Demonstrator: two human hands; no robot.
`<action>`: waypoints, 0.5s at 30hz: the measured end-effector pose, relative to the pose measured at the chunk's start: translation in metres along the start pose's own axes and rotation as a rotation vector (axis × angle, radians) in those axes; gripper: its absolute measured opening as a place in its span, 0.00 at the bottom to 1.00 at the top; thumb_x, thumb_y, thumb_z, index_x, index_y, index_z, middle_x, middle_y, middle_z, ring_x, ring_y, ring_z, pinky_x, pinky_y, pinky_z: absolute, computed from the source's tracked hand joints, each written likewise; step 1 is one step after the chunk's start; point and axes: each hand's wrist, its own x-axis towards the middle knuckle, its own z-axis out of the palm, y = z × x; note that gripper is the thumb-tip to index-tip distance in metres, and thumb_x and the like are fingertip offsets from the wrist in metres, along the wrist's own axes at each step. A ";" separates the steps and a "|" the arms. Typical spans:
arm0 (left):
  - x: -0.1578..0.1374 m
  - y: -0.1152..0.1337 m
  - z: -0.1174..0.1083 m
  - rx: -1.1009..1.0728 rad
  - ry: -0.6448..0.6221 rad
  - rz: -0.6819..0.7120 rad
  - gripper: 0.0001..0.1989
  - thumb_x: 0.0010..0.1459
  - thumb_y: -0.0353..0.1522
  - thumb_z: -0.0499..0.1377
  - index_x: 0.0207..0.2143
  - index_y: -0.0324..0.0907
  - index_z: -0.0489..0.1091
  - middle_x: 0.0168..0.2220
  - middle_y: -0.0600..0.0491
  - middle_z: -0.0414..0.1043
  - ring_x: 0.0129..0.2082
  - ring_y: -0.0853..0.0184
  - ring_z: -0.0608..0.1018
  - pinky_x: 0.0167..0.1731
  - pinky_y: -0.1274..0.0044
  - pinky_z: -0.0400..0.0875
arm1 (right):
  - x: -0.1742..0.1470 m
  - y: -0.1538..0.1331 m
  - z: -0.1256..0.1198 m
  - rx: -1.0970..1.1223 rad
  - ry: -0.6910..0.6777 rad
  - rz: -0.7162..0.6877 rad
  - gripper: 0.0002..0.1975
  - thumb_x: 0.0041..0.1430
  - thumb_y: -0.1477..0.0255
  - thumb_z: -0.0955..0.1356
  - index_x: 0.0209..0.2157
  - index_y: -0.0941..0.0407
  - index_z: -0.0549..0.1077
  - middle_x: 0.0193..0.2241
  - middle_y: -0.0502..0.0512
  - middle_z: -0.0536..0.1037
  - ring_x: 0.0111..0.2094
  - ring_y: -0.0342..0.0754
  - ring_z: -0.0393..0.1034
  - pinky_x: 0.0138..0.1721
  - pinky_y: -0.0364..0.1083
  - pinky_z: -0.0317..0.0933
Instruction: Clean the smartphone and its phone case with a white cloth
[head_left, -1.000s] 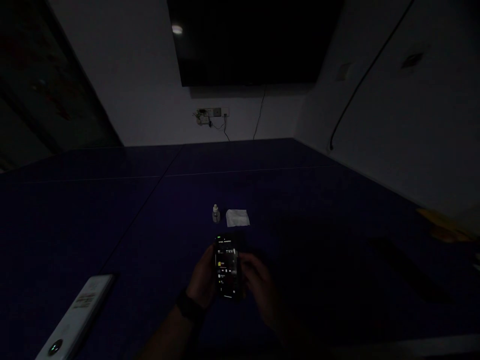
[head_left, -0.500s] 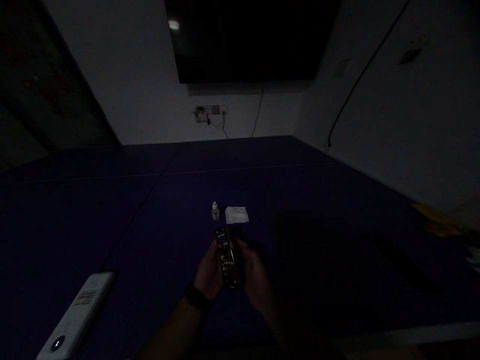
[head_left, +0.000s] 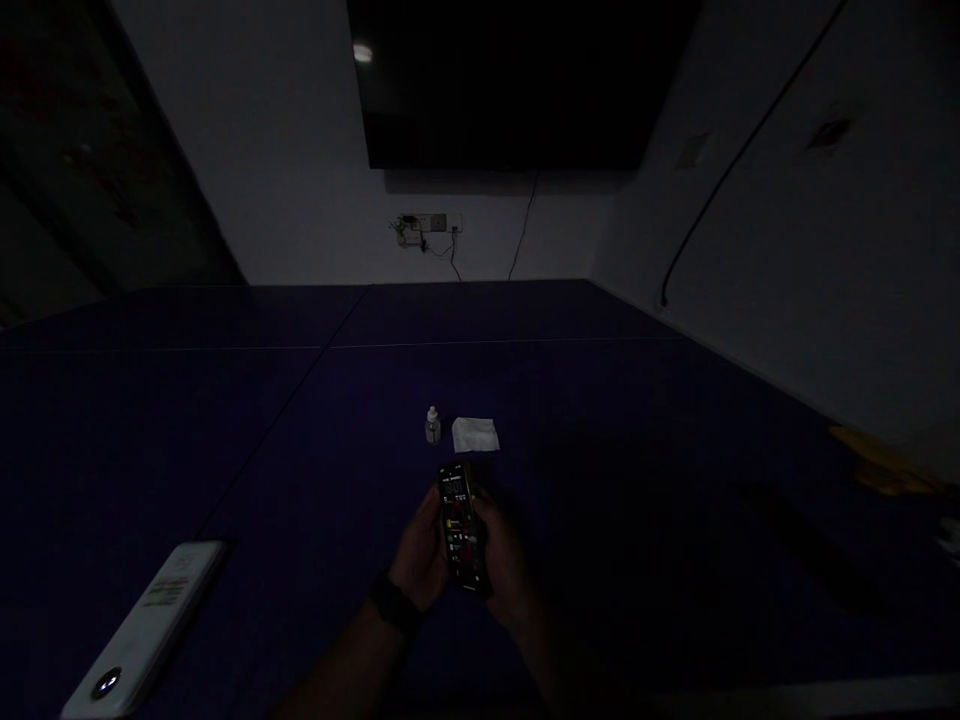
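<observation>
A smartphone (head_left: 463, 535) with a lit screen is held upright between both my hands, low in the middle of the view. My left hand (head_left: 421, 556) is closed around its left edge; a dark band circles that wrist. My right hand (head_left: 508, 560) grips the opposite edge, its fingers partly lost in shadow. Just beyond the phone stands a small clear bottle (head_left: 433, 428) with a white cap. A folded white tissue or wipe (head_left: 475, 435) lies flat to the right of the bottle. Neither hand touches these two.
The dark blue surface (head_left: 337, 420) stretches to the wall. At lower left lies a long white device (head_left: 150, 625) with a small lit display. A yellow cloth-like thing (head_left: 885, 460) is at the right edge. Above hang a large screen (head_left: 517, 80) and sockets with cables (head_left: 427, 225).
The phone's screen faces me more squarely now, and my right thumb has come over its right edge. The whole view has shifted slightly.
</observation>
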 end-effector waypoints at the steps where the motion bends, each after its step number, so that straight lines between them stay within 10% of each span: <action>1: 0.000 0.000 -0.001 0.003 0.001 0.000 0.15 0.64 0.41 0.64 0.47 0.42 0.73 0.38 0.52 0.79 0.34 0.65 0.82 0.37 0.76 0.76 | 0.000 0.000 0.000 0.005 0.010 0.003 0.23 0.45 0.55 0.74 0.41 0.55 0.78 0.36 0.53 0.82 0.39 0.56 0.77 0.36 0.48 0.67; 15: -0.002 0.000 0.003 0.021 -0.008 0.001 0.17 0.63 0.43 0.65 0.48 0.42 0.73 0.39 0.51 0.79 0.35 0.64 0.82 0.39 0.74 0.75 | -0.001 0.000 0.000 0.009 -0.020 -0.033 0.25 0.48 0.55 0.74 0.45 0.53 0.77 0.36 0.53 0.82 0.40 0.55 0.77 0.37 0.48 0.68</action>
